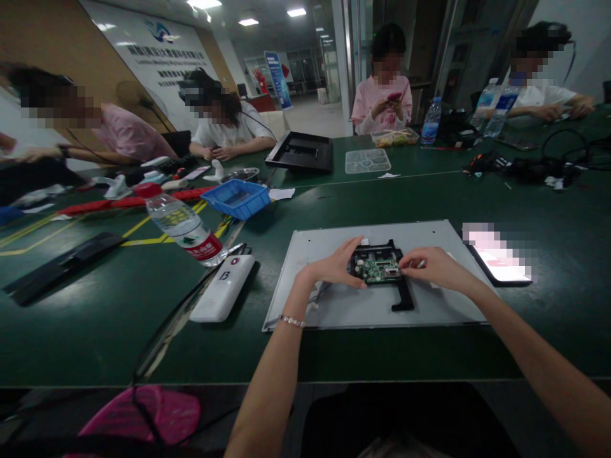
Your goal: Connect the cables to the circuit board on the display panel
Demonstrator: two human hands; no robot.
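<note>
A flat grey metal panel (436, 239) lies on the green table in front of me. On its middle sits a black plastic bracket (405, 298) with a green circuit board (379, 271) inside it. My left hand (334, 264) rests at the board's left side, fingers and thumb spread around the bracket's edges. At the board's right edge, by a silvery connector (392, 272), my right hand (432, 266) has thumb and fingers pinched together. Whatever lies between those fingertips is too small to make out. Thin cables (319, 294) show beneath my left wrist.
A lit phone (499, 254) lies right of the panel. To the left are a white power bank (223, 289), a tilted water bottle (184, 226), a blue tray (238, 198) and a long black piece (64, 264). A black housing (303, 152) is farther back. Several people sit around the table.
</note>
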